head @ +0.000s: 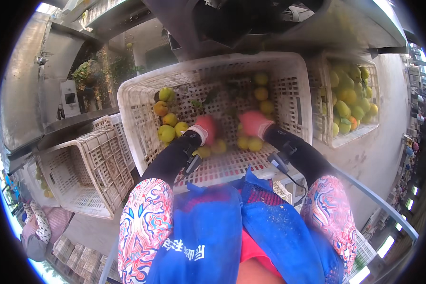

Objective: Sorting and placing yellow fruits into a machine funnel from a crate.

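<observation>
A white plastic crate (213,69) lies before me with several yellow-green peaches (166,133) along its left side and more peaches (261,93) on its right. My left hand (206,128), in a pink glove, reaches into the crate beside the left and near fruit; motion blurs it. My right hand (252,122), also in a blurred pink glove, is at the right-hand peaches. Whether either hand holds fruit cannot be made out. Dark perforations show in the crate floor between the hands, with some green leaves (196,103) on it.
Right of the crate stands another crate (355,136) full of peaches. Tilted white crates (92,170) are at the left, near a person (39,227). Metal machinery (340,32) overhangs the far side. A blue-grey rail (376,200) runs at the right.
</observation>
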Tool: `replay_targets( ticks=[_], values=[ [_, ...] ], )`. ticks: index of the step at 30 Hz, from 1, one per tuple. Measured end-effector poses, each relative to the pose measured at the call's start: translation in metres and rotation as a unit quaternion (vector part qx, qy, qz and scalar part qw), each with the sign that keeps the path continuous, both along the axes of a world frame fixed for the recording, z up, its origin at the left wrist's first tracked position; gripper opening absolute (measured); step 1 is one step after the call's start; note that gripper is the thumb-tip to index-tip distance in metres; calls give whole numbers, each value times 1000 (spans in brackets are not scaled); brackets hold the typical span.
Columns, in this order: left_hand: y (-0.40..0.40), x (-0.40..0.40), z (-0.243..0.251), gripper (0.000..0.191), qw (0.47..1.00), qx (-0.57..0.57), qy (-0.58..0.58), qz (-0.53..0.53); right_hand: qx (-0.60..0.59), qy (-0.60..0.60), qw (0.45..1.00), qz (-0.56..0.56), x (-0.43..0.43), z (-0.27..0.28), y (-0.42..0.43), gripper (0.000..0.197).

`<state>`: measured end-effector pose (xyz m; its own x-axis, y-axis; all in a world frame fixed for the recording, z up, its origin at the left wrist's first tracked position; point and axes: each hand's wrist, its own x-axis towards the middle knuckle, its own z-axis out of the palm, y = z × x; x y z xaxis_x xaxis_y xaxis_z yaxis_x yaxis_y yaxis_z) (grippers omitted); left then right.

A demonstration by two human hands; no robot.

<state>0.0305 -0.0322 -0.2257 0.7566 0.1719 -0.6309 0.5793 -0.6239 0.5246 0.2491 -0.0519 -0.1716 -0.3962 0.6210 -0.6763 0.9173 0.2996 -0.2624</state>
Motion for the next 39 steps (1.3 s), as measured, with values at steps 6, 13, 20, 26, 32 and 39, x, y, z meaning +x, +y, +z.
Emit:
replay_targets(
  ticks=[6,13,20,26,32,39],
  values=[
    [-35,15,-15,67,995,-48,54,-62,-173,84,956,-222,10,-39,-3,69],
    [-17,-13,18,79,923,-191,-118,311,102,387,831,-386,-2,109,54,65],
    [26,-30,122,86,398,-486,-534,566,551,159,795,-198,-57,208,108,73],
    [14,-38,150,90,389,-452,-560,576,606,165,749,-212,-84,189,122,73],
    [1,-37,162,91,393,-465,-550,572,555,313,732,-241,-67,176,113,88],
    [3,-38,149,92,418,-455,-549,563,580,333,693,-269,-71,184,110,85]
  ],
)
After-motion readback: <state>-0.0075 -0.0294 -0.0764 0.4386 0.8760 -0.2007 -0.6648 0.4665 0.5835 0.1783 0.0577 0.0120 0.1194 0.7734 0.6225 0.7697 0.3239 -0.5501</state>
